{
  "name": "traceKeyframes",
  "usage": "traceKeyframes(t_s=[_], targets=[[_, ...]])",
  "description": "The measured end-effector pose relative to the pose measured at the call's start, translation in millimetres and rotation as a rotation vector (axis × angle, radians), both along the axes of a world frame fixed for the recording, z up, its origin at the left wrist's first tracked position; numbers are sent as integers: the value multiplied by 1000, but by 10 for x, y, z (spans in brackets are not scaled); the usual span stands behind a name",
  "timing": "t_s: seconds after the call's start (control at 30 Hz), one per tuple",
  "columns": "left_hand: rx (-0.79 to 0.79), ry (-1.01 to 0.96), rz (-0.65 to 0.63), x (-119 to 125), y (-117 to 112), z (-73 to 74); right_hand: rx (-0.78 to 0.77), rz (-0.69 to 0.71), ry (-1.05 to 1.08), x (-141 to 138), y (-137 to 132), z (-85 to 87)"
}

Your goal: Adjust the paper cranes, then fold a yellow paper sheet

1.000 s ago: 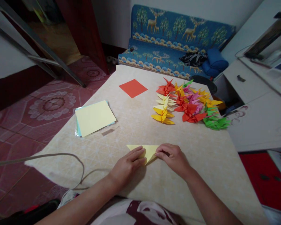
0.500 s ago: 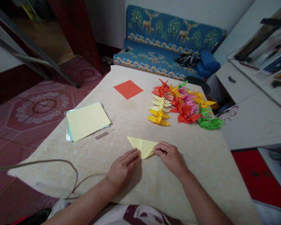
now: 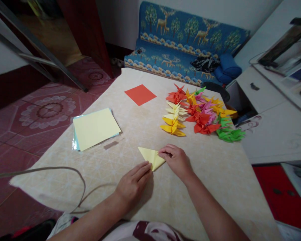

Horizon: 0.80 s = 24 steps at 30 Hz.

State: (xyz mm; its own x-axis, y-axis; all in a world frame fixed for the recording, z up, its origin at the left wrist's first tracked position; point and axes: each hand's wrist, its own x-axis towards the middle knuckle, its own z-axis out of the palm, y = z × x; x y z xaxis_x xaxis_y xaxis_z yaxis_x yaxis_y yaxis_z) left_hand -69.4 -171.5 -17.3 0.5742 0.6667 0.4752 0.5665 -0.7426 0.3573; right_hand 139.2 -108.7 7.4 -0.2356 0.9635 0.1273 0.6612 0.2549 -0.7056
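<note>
A piece of yellow origami paper (image 3: 147, 154), folded into a triangle, lies on the table in front of me. My left hand (image 3: 134, 180) holds its lower left edge near the bottom point, fingers together against the table. At the right side, my right hand (image 3: 176, 160) pinches the paper's right corner, which is folded over toward the centre crease. Its fingers cover part of that flap. Beyond the hands stand rows of folded paper cranes (image 3: 202, 117) in red, yellow, orange, pink and green. A flat red paper square (image 3: 140, 95) lies toward the back of the table.
A stack of pale yellow and blue paper sheets (image 3: 96, 129) lies at the left on a clear wrapper. Near it is a small grey-brown strip (image 3: 110, 145). A cord (image 3: 65, 168) loops over the table's left corner. Behind the table (image 3: 130, 207) stands a blue patterned sofa (image 3: 165, 63).
My right hand has moved left and slightly up, bringing the paper's right corner inward over the triangle. My left hand stays at the lower edge. The view has shifted slightly.
</note>
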Motion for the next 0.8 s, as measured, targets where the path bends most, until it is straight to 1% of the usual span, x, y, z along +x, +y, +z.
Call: traceKeyframes(t_s=[0.2,0.33,0.57,0.8], targets=[[-16,-46,21,12,0,-12,92,-47,-37,-86,-1,-7],[-20,-35,29,14,-10,-24,135,-45,-61,-113,-9,-29],[-10,-31,21,13,-13,-12,99,-66,-85,-120,-34,-28],[-22,-25,17,15,-23,0,115,-65,-86,-123,-30,-34]])
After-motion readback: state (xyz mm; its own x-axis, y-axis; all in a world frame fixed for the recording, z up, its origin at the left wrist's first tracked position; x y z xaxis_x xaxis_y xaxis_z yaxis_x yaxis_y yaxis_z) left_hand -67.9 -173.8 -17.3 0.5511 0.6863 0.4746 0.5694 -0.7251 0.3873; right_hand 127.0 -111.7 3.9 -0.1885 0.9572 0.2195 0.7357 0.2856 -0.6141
